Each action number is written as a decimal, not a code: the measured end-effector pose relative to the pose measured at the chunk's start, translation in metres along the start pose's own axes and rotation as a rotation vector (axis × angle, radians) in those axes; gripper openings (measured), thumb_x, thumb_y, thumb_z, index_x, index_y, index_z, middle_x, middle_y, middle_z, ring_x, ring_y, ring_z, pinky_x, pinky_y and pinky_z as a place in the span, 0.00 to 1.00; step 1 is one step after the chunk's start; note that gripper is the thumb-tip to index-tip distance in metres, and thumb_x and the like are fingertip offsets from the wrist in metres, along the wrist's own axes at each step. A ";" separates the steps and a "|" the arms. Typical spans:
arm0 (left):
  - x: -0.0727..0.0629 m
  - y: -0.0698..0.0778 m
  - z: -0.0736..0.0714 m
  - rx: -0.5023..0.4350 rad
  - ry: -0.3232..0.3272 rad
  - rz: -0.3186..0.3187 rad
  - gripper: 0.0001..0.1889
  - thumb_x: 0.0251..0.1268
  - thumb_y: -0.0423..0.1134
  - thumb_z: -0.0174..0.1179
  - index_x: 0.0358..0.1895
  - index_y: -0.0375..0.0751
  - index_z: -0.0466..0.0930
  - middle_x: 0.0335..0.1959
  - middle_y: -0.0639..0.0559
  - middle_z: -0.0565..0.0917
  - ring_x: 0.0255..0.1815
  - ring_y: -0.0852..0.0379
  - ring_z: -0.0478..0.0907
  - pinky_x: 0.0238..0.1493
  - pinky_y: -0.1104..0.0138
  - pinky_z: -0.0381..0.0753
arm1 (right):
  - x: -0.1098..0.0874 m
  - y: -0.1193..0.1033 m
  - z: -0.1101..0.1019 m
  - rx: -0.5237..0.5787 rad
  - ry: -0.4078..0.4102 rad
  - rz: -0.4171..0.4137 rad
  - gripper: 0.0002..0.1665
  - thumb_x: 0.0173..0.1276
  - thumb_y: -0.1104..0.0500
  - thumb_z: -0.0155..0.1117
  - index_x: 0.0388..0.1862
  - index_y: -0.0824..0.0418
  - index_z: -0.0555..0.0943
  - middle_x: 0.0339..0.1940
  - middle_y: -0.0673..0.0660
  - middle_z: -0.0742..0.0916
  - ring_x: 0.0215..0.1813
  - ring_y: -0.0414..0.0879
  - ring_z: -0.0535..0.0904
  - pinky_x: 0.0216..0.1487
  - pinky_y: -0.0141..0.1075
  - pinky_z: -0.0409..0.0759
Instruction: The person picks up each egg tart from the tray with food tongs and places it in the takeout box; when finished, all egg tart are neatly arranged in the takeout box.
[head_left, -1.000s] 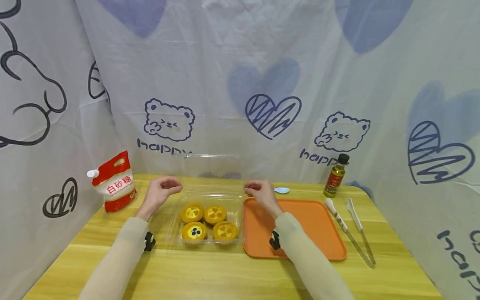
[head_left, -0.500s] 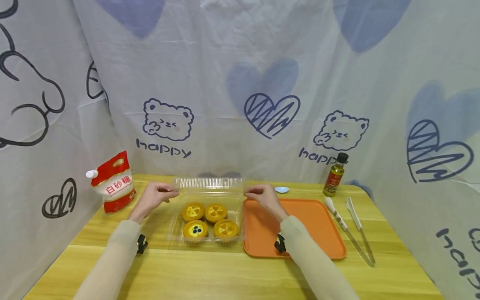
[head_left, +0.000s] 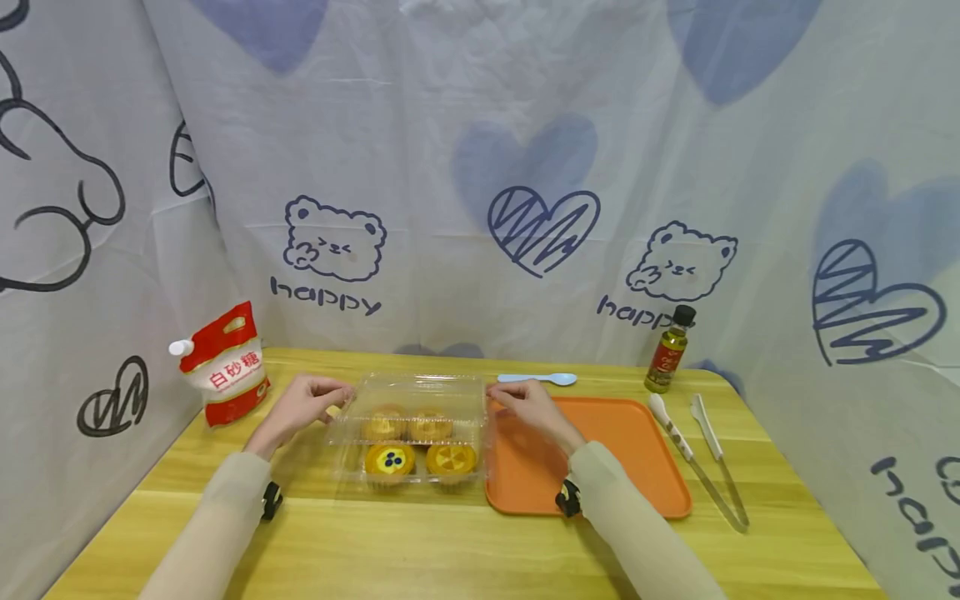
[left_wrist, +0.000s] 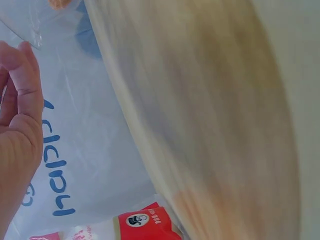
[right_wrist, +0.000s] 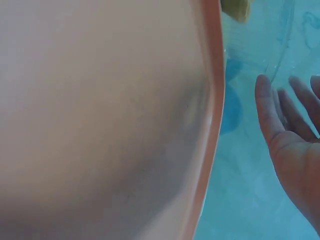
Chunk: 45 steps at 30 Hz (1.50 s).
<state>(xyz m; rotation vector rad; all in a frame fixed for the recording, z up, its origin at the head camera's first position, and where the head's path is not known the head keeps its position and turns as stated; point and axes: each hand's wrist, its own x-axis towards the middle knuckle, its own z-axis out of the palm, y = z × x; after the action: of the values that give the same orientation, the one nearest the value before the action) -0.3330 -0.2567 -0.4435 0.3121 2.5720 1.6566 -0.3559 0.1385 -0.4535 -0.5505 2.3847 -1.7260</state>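
Note:
A clear plastic clamshell container (head_left: pixel 351 471) sits on the table with several egg-tart-like pastries in it. Its hinged lid (head_left: pixel 423 398) leans forward, half lowered over the back pair of tarts (head_left: pixel 431 425), which show through it. In front are a tart with blueberries (head_left: pixel 390 461) and one with a wedge pattern (head_left: pixel 452 458). My left hand (head_left: pixel 307 404) pinches the lid's left edge between thumb and fingers. On the opposite side, my right hand (head_left: pixel 531 407) holds the right edge at the fingertips; the right wrist view shows that plastic edge between thumb (right_wrist: pixel 264 92) and fingers.
An orange tray (head_left: pixel 600 467) lies directly right of the container, under my right forearm. Behind it is a pale blue spoon (head_left: pixel 558 379). Tongs (head_left: pixel 705 462) and an oil bottle (head_left: pixel 667 354) are at the right. A red and white sugar bag (head_left: pixel 232 367) stands at the left.
The lid has swung from upright forward and down over the rear tarts, both hands moving with it. The spoon's handle, earlier hidden behind the right hand, now shows.

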 end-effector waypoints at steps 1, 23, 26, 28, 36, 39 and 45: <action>-0.002 0.001 0.000 0.001 -0.010 0.006 0.21 0.71 0.41 0.58 0.56 0.26 0.78 0.49 0.31 0.83 0.38 0.62 0.78 0.35 0.61 0.87 | -0.002 -0.001 0.001 -0.004 -0.007 0.004 0.20 0.75 0.60 0.55 0.60 0.71 0.78 0.61 0.67 0.82 0.58 0.57 0.81 0.53 0.42 0.85; -0.042 0.014 0.006 0.026 -0.210 -0.069 0.29 0.70 0.37 0.57 0.71 0.34 0.63 0.61 0.31 0.73 0.54 0.47 0.77 0.46 0.58 0.85 | -0.064 -0.013 0.016 0.106 -0.157 0.128 0.36 0.69 0.59 0.63 0.74 0.65 0.65 0.68 0.69 0.74 0.37 0.48 0.84 0.45 0.43 0.87; -0.046 0.016 0.006 0.017 -0.227 -0.085 0.30 0.70 0.37 0.57 0.72 0.34 0.61 0.61 0.31 0.73 0.53 0.48 0.77 0.46 0.58 0.85 | -0.069 -0.014 0.019 0.136 -0.179 0.138 0.38 0.69 0.59 0.64 0.75 0.64 0.63 0.66 0.70 0.76 0.37 0.48 0.84 0.44 0.45 0.87; -0.047 0.015 0.006 0.005 -0.238 -0.085 0.30 0.69 0.36 0.57 0.73 0.34 0.60 0.61 0.31 0.73 0.52 0.49 0.77 0.46 0.58 0.85 | -0.071 -0.014 0.020 0.150 -0.185 0.137 0.38 0.69 0.60 0.64 0.75 0.63 0.62 0.66 0.70 0.75 0.38 0.49 0.84 0.44 0.46 0.87; -0.053 0.011 -0.003 -0.148 -0.375 -0.110 0.41 0.62 0.31 0.60 0.77 0.35 0.49 0.55 0.33 0.70 0.46 0.49 0.79 0.47 0.58 0.85 | -0.077 -0.012 0.027 0.190 -0.187 0.130 0.40 0.70 0.63 0.61 0.78 0.61 0.57 0.64 0.70 0.72 0.37 0.48 0.83 0.43 0.43 0.87; -0.053 0.010 -0.005 -0.235 -0.437 -0.125 0.45 0.61 0.28 0.61 0.78 0.35 0.45 0.54 0.36 0.70 0.43 0.47 0.82 0.50 0.53 0.85 | -0.079 -0.011 0.028 0.229 -0.183 0.137 0.42 0.68 0.65 0.62 0.78 0.61 0.56 0.60 0.70 0.73 0.36 0.48 0.83 0.42 0.41 0.87; -0.053 0.011 -0.006 -0.292 -0.511 -0.156 0.51 0.57 0.25 0.65 0.79 0.41 0.39 0.55 0.33 0.69 0.41 0.42 0.84 0.50 0.49 0.85 | -0.082 -0.010 0.032 0.337 -0.180 0.174 0.45 0.67 0.70 0.61 0.79 0.61 0.53 0.55 0.68 0.74 0.38 0.51 0.85 0.44 0.42 0.88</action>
<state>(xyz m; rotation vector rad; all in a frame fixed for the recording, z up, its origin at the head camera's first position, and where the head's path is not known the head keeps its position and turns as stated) -0.2810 -0.2690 -0.4339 0.4344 1.9119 1.6095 -0.2683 0.1384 -0.4625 -0.4141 1.9044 -1.8570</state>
